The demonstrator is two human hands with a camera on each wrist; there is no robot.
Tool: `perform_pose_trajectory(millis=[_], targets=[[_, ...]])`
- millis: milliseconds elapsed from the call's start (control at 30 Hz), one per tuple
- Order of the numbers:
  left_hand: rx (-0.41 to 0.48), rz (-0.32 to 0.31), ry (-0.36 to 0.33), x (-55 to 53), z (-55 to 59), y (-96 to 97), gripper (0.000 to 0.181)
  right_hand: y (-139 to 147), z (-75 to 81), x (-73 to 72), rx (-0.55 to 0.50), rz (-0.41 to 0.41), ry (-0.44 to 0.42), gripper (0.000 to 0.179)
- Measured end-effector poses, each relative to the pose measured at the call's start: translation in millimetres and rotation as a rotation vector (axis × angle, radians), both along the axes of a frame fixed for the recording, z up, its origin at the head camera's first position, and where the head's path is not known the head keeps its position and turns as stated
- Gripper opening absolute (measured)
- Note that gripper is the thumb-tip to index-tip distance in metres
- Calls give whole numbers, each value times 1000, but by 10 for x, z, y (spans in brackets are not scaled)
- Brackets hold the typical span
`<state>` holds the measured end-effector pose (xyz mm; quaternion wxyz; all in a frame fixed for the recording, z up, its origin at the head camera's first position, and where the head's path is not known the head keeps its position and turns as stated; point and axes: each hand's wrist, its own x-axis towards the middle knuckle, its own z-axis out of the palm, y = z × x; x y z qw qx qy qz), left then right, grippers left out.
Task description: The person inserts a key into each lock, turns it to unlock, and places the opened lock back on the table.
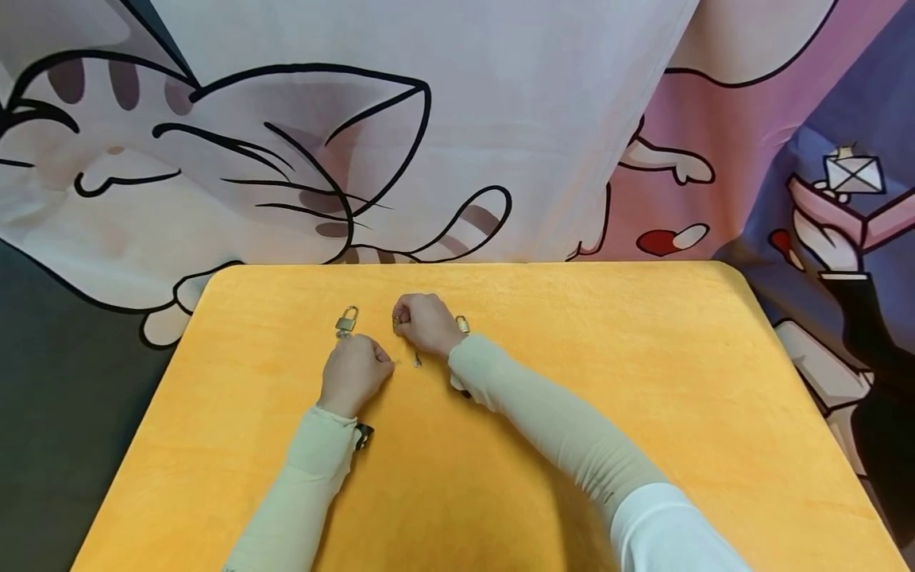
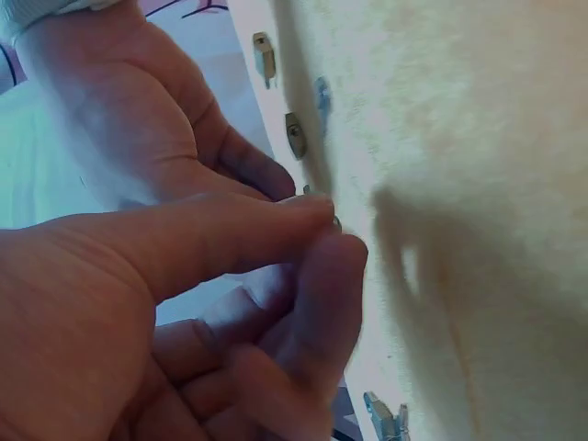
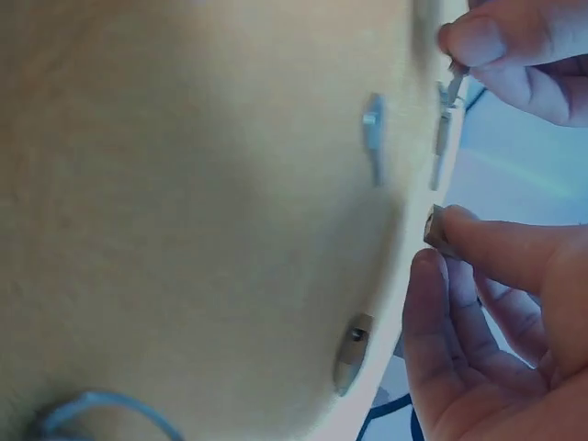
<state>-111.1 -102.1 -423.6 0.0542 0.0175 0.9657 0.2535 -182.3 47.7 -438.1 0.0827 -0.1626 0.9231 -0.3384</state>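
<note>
My left hand (image 1: 355, 373) pinches a small key (image 3: 456, 81) between thumb and forefinger. Just across from it, my right hand (image 1: 426, 324) holds a small padlock (image 3: 435, 228) by its body, with thumb and fingertips; the key's tip and the padlock are apart in the right wrist view. Another key (image 1: 418, 361) lies on the table between the hands. A padlock with a raised shackle (image 1: 346, 322) lies beyond the left hand, and a brass one (image 1: 462, 324) lies beside the right wrist. Fingers hide most of the held padlock in the head view.
The table (image 1: 643, 397) has a yellow cover and rounded far corners. Right behind its far edge hangs a cloth (image 1: 543, 143) printed with cartoon figures. Part of a metal loop (image 3: 110, 400) shows low in the right wrist view.
</note>
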Motion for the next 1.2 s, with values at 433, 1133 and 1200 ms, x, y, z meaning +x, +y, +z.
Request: perform_pose_trajectory(millis=[433,1133,1200], targets=[[92,45,96,-29,99,-1,10,347,191,127,-271,-138,-118,12],[657,72,95,107,343,351,16,797,448,551,-907,-346,-310,26],[715,57,100,125,360,389,15,797,457,595,-959,-354,-314,26]])
